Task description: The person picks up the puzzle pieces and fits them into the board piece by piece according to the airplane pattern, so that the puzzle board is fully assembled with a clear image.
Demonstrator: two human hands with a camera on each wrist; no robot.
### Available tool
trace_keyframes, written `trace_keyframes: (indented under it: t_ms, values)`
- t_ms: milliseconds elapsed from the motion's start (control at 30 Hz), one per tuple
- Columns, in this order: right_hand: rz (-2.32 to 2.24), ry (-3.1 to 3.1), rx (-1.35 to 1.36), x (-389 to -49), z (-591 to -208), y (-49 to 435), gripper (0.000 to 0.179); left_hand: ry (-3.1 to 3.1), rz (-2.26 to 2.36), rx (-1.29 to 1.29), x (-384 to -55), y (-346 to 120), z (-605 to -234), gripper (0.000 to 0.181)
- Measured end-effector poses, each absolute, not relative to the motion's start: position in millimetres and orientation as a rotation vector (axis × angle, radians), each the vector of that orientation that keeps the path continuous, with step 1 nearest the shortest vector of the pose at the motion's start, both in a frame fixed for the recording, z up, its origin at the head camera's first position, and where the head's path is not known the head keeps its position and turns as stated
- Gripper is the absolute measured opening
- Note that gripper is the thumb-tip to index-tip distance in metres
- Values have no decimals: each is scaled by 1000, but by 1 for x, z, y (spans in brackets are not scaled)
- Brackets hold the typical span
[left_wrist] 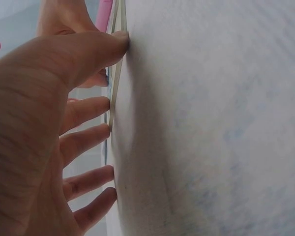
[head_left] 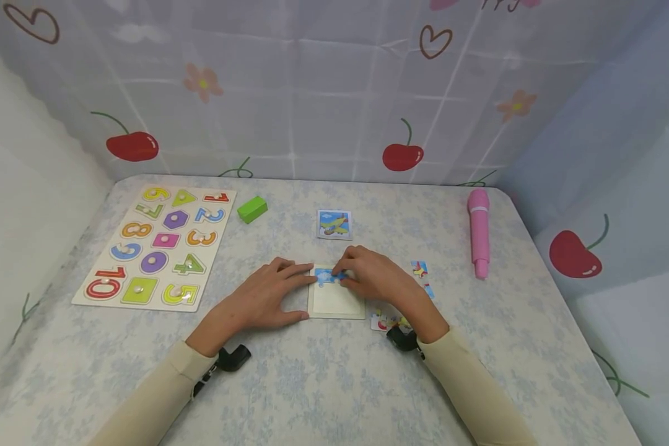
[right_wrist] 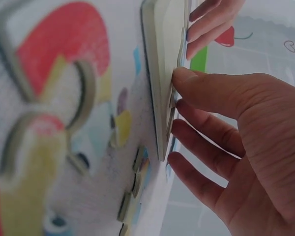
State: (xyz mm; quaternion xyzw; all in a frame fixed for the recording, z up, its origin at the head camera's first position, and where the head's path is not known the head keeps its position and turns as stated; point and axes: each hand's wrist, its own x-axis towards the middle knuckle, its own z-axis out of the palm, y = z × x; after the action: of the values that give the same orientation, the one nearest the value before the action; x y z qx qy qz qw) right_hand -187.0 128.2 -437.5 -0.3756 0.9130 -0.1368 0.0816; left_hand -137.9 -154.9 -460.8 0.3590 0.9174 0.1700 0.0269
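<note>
A square cream puzzle tray (head_left: pixel 334 303) lies on the table, with blue sky-patterned jigsaw pieces (head_left: pixel 324 276) along its far edge. My left hand (head_left: pixel 264 294) spreads at the tray's left side; thumb and fingertips touch its edge. Over the tray's far right part, my right hand (head_left: pixel 376 272) pinches a blue jigsaw piece (head_left: pixel 341 275) between thumb and fingers, which partly cover it. In the right wrist view, the thumb and fingertips meet at the tray's surface. Loose jigsaw pieces (head_left: pixel 380 321) lie near the right wrist, and others (head_left: pixel 420 269) lie right of that hand.
Beyond the tray lies a small square picture (head_left: pixel 334 224) of a yellow airplane. A green block (head_left: pixel 253 209) and a number-and-shape peg board (head_left: pixel 166 240) are at left. At far right lies a pink microphone-shaped toy (head_left: pixel 480 232). A printed curtain (head_left: pixel 312 93) hangs behind the table.
</note>
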Motion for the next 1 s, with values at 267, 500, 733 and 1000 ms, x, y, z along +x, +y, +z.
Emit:
trace_keyframes:
  t_ms: [267,500,733,1000]
  values:
    - [-402,2727,-1104,-187,-435,130,24,2839,537,1111,-138,-154,-461,71]
    - [-433,2735,-1012,-188,-426,140,30,2837,541,1089,-137,-154,-460,70]
    - [-494,2748,-951,-188,-425,152,32,2843,529,1076,-136,-152,-459,71]
    - [-511,2766,-921,-188,-427,168,32,2850,535,1092,-137,-153,-462,72]
